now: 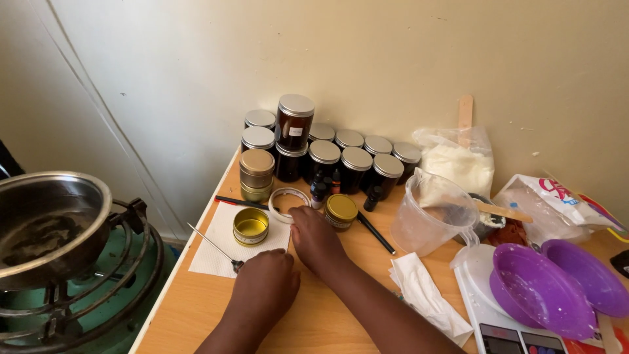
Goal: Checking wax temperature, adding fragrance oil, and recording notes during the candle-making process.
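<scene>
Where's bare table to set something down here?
Bare wood on the table front-left, below the paper towel and beside the left hand; another patch between the right hand and the measuring jug. Crowded around the jars and the purple bowls.

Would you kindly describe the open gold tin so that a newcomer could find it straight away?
Start at the wooden table and find the white paper towel near its left edge. The tin sits on that towel, just ahead of the left hand. Unlike the lidded gold tin nearby, it is open, showing yellow inside.
</scene>
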